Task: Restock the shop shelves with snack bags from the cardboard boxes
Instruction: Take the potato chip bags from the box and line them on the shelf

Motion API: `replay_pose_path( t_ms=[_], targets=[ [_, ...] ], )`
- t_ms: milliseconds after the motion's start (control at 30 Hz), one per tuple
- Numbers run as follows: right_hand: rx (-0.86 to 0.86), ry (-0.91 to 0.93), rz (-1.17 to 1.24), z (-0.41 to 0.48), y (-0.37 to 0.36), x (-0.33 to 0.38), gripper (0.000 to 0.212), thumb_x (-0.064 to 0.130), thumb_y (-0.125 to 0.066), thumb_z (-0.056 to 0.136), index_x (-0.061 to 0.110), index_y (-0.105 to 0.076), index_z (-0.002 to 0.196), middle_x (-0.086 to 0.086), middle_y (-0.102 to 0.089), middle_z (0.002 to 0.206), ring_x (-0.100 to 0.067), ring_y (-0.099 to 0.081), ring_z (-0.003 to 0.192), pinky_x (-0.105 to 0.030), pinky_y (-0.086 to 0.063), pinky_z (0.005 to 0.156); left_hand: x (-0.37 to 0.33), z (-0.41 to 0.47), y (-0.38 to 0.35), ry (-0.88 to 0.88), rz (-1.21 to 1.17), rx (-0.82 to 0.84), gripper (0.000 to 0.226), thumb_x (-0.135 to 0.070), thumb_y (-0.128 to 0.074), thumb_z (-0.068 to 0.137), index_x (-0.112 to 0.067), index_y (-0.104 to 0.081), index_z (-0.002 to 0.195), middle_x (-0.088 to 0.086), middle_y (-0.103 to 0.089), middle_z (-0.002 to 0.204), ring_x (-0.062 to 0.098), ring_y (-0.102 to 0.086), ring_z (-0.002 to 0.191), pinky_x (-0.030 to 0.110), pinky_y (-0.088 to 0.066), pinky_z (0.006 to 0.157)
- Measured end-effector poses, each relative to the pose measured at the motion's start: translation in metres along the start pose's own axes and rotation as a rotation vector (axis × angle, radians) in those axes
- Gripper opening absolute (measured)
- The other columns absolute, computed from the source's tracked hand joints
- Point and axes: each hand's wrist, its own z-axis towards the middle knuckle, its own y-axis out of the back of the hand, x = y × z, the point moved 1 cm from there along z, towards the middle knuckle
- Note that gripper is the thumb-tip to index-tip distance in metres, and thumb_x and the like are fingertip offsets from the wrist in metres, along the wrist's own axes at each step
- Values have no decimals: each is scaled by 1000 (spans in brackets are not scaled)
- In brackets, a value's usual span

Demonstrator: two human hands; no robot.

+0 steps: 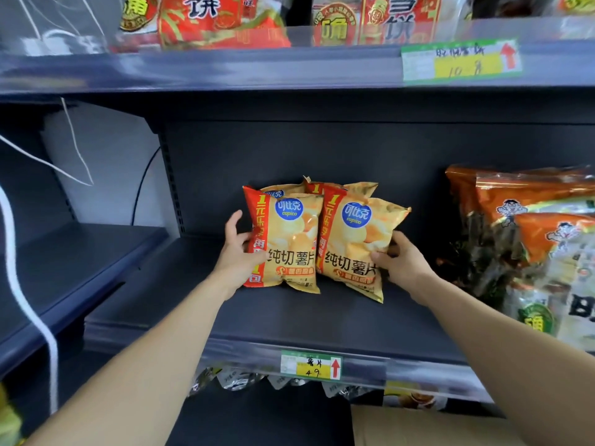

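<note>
Two yellow-and-red chip bags stand upright side by side on the dark middle shelf, with more of the same bags behind them. My left hand grips the left edge of the left chip bag. My right hand grips the right lower edge of the right chip bag. A corner of a cardboard box shows below the shelf at the bottom right.
Orange and green snack packs fill the right of the same shelf. Red snack bags line the shelf above. A price label sits on the shelf's front rail. White cords hang at left beside a lower side shelf.
</note>
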Motion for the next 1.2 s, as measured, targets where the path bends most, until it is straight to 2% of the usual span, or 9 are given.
replay_pose_path(
  t_ms=[67,167,267,400,500,700,1000,1100,1200],
  targets=[
    [-13,3,-120,7,-11,6,40,16,-55,95,22,-42,133,2,-59,107,-18,-63,97,-33,-55,74,4,4,3,-20,65,-106,87,1,-61,86,-39,-13,146,-2,-47,137,17,-52,119,46,-49,97],
    [-151,-82,-223,8,-26,10,51,27,-51,94,21,-30,140,-14,-44,134,-34,-53,115,-46,-49,94,13,5,1,21,222,-188,80,-4,-57,88,-36,-13,147,1,-40,145,24,-44,127,49,-43,103],
    [-206,-115,-215,3,-41,7,52,20,-46,93,15,-27,141,-16,-31,140,-38,-46,121,-46,-45,98,20,4,-1,105,341,-153,95,-18,-72,78,-41,-10,146,6,-31,141,30,-36,129,51,-37,107],
    [-168,-157,-179,-7,-55,6,78,32,-59,83,21,-14,145,-14,-28,143,-38,-33,130,-45,-34,106,18,4,-6,100,286,-91,102,-14,-77,71,-35,-12,147,6,-34,136,26,-42,124,47,-42,103],
    [-122,-166,-110,-7,-57,7,93,40,-69,75,25,-11,145,-10,-39,140,-35,-40,127,-50,-40,105,13,9,-8,95,260,-58,99,-8,-76,73,-34,-15,148,5,-36,136,23,-45,122,46,-46,99],
    [-102,-154,-155,-6,-53,11,77,40,-63,81,25,-15,140,-6,-53,129,-33,-52,117,-50,-46,99,7,12,0,120,258,39,94,-6,-74,78,-36,-18,147,-4,-54,127,16,-51,113,40,-48,95],
    [-170,-168,-273,-21,-56,5,72,40,-60,89,9,-24,142,-16,-38,140,-38,-40,127,-46,-39,105,7,4,4,189,372,-131,77,-19,-66,87,-20,-19,148,9,-45,139,28,-49,124,41,-46,93],
    [-189,-151,-272,-23,-55,6,68,37,-59,89,9,-26,141,-16,-39,139,-38,-43,125,-48,-41,103,4,3,2,162,348,-86,61,-13,-58,92,-22,-29,144,5,-51,135,24,-51,121,37,-47,91],
    [-216,-148,-273,-29,-54,10,64,36,-58,90,8,-28,139,-16,-40,138,-37,-43,124,-48,-42,101,3,1,2,184,322,-11,61,-7,-51,95,-26,-25,147,3,-52,136,22,-50,123,37,-45,95]
  ],
)
